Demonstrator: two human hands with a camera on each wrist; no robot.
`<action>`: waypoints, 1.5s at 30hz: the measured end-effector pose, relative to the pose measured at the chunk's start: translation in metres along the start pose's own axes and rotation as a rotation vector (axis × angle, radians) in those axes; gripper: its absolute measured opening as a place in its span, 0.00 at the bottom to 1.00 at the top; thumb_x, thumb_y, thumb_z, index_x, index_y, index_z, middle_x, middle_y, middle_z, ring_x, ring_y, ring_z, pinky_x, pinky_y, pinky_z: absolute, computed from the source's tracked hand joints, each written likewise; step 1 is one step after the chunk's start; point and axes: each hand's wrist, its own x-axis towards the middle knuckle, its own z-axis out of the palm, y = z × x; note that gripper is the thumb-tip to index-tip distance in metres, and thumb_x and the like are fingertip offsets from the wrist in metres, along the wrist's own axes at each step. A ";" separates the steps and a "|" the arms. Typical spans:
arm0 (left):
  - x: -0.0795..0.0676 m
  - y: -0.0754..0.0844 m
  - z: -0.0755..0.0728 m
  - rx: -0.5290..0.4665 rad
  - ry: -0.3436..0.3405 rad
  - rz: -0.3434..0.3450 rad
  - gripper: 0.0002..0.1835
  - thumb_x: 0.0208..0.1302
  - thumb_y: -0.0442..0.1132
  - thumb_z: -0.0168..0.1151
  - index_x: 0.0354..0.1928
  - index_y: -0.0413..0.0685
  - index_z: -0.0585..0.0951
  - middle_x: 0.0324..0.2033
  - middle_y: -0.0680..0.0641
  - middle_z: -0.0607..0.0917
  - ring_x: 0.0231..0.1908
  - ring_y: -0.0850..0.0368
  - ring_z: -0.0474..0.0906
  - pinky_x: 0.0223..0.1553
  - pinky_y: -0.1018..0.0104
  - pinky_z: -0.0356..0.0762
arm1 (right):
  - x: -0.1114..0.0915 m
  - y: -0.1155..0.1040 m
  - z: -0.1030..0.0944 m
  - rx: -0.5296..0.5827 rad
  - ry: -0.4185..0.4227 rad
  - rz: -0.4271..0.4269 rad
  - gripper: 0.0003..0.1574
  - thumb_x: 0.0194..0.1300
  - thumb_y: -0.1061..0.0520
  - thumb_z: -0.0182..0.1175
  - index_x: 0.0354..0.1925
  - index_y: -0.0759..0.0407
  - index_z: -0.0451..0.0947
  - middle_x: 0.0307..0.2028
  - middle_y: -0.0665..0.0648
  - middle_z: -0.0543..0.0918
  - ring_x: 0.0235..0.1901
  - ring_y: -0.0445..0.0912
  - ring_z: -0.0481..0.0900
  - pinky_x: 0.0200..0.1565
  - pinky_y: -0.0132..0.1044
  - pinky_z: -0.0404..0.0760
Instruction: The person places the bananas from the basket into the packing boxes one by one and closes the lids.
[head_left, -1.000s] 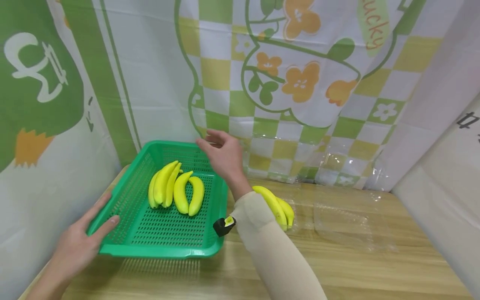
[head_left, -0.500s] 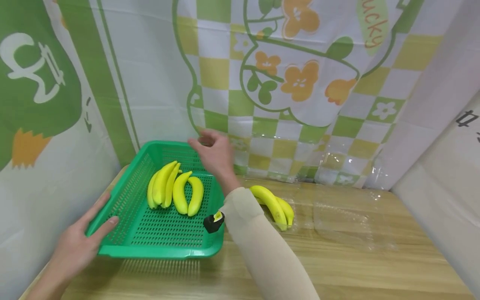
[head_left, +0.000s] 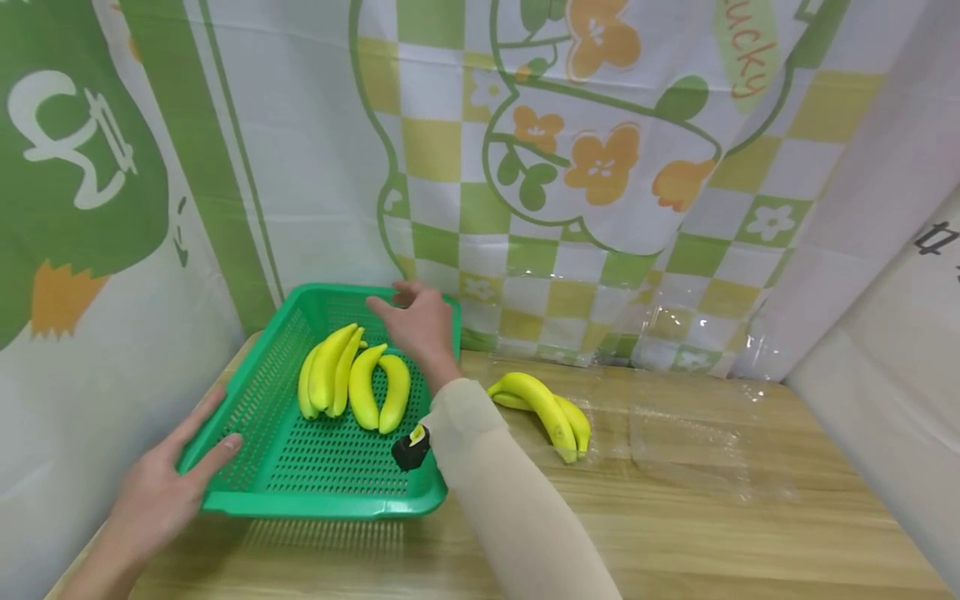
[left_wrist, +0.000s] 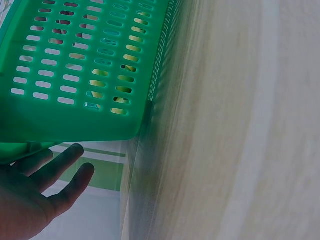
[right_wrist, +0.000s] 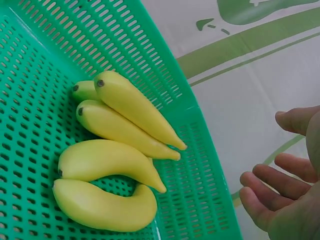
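Note:
A green perforated plastic basket (head_left: pixel 322 504) stands at the left of the table with several yellow bananas (head_left: pixel 330 367) inside; the right wrist view shows these bananas (right_wrist: pixel 107 160) close up. My left hand (head_left: pixel 161 479) holds the basket's left rim, thumb over the inner side and fingers outside. In the left wrist view the fingers of that hand (left_wrist: pixel 45 190) look spread beside the basket wall (left_wrist: pixel 75 115). Over the basket's back right corner hovers my right hand (head_left: pixel 420 325), fingers loosely bent and holding nothing. More bananas (head_left: pixel 543 408) lie on the table to the right of my right sleeve.
Clear plastic packaging (head_left: pixel 697 442) lies on the wooden table (head_left: pixel 712 542) at the right, and some is around the loose bananas. A patterned curtain (head_left: pixel 600 167) hangs behind the table, with a light side panel (head_left: pixel 892 358) at the right.
My right hand has moved left and slightly down, toward the basket's inside. More of the loose bananas shows beside my sleeve. The left hand has kept its place on the rim.

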 end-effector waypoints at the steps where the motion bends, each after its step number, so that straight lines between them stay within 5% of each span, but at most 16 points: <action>1: 0.000 0.000 0.000 0.002 0.002 0.000 0.40 0.82 0.59 0.51 0.85 0.76 0.43 0.79 0.21 0.54 0.72 0.16 0.59 0.59 0.22 0.65 | 0.000 0.000 0.002 -0.004 -0.004 0.007 0.32 0.72 0.43 0.70 0.69 0.50 0.80 0.62 0.57 0.87 0.62 0.52 0.84 0.60 0.48 0.86; 9: 0.000 0.000 -0.001 0.019 0.000 -0.005 0.40 0.82 0.59 0.50 0.86 0.72 0.43 0.78 0.19 0.56 0.67 0.21 0.64 0.56 0.26 0.68 | -0.002 0.001 0.020 -0.026 -0.023 0.077 0.34 0.71 0.41 0.70 0.70 0.50 0.79 0.63 0.55 0.85 0.67 0.52 0.78 0.61 0.47 0.85; 16: 0.000 0.005 -0.003 -0.003 -0.041 -0.035 0.40 0.82 0.62 0.49 0.84 0.82 0.40 0.81 0.23 0.50 0.74 0.12 0.53 0.61 0.19 0.62 | -0.003 0.012 0.025 -0.026 -0.009 0.122 0.33 0.71 0.43 0.71 0.69 0.52 0.80 0.63 0.56 0.85 0.70 0.53 0.75 0.62 0.49 0.85; 26: 0.000 0.005 -0.002 0.003 -0.025 -0.029 0.40 0.82 0.61 0.50 0.85 0.79 0.41 0.80 0.22 0.52 0.73 0.14 0.56 0.60 0.22 0.63 | 0.000 0.026 0.029 -0.089 0.005 0.161 0.33 0.70 0.44 0.72 0.68 0.55 0.81 0.59 0.57 0.88 0.64 0.53 0.80 0.59 0.47 0.87; 34: -0.001 0.004 -0.001 -0.009 -0.026 -0.029 0.40 0.82 0.61 0.50 0.85 0.79 0.42 0.81 0.25 0.50 0.75 0.14 0.53 0.62 0.21 0.62 | 0.002 0.033 0.031 -0.101 -0.005 0.221 0.35 0.69 0.45 0.73 0.68 0.57 0.80 0.70 0.58 0.80 0.73 0.56 0.72 0.66 0.49 0.83; 45: 0.000 0.005 -0.001 -0.034 -0.034 -0.024 0.39 0.83 0.59 0.50 0.84 0.82 0.41 0.82 0.25 0.47 0.76 0.15 0.49 0.65 0.17 0.57 | 0.003 0.039 0.030 -0.166 -0.032 0.259 0.35 0.68 0.48 0.74 0.69 0.58 0.80 0.69 0.58 0.80 0.72 0.56 0.73 0.64 0.50 0.84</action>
